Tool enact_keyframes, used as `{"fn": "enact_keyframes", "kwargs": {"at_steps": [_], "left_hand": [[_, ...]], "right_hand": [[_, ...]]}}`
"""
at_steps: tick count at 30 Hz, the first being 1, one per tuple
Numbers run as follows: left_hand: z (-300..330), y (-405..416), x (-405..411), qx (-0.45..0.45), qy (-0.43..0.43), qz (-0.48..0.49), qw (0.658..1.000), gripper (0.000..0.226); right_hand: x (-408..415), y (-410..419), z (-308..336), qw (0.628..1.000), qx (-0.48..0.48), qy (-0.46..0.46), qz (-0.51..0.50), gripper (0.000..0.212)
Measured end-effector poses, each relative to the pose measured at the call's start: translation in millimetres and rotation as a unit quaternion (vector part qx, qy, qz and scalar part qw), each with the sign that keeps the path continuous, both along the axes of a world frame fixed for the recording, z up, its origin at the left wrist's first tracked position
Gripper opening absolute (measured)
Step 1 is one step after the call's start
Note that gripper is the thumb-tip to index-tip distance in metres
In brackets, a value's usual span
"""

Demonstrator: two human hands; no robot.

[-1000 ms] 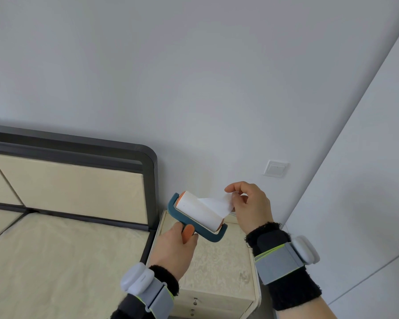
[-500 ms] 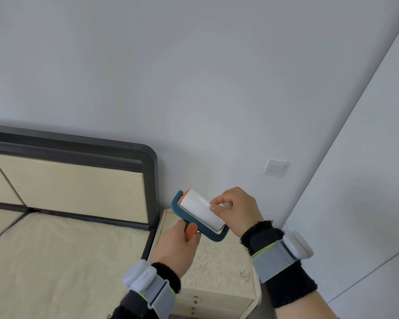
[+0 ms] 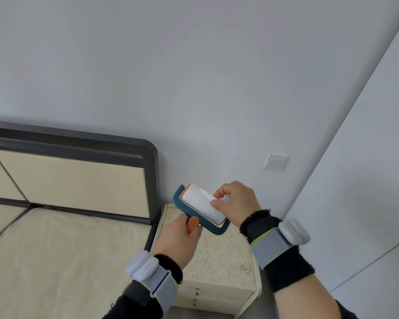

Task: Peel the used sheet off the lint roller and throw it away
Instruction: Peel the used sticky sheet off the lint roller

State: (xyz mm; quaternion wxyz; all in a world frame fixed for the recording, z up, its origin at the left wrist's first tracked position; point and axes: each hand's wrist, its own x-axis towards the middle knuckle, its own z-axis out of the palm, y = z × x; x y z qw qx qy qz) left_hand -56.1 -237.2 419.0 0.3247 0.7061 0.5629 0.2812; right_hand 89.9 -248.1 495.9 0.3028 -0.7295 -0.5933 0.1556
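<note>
lint roller (image 3: 202, 207) | left hand (image 3: 177, 240) grips handle | right hand (image 3: 236, 203) pinches sheet

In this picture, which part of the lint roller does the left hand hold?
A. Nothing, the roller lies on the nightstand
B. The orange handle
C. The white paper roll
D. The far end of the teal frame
B: the left hand is closed around the orange handle, while the right hand has its fingers on the white roll, above the nightstand.
</note>
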Motion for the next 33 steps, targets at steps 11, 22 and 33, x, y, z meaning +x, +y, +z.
{"fn": "enact_keyframes", "kwargs": {"at_steps": [11,22,33], "left_hand": [[-3.6,0.6,1.1,-0.017,0.001,0.001,1.000,0.022],[-4.9,4.4,3.7,-0.019,-0.001,0.006,1.000,0.021],[-5.9,5.1,5.9,-0.009,-0.003,0.004,1.000,0.021]], "right_hand": [[0.9,-0.9,-11.9,1.000,0.017,0.005,0.000,0.012],[6.3,-3.3,-4.7,0.994,0.102,0.032,-0.019,0.012],[7.9,-0.8,-4.3,0.997,0.069,0.025,-0.027,0.019]]}}
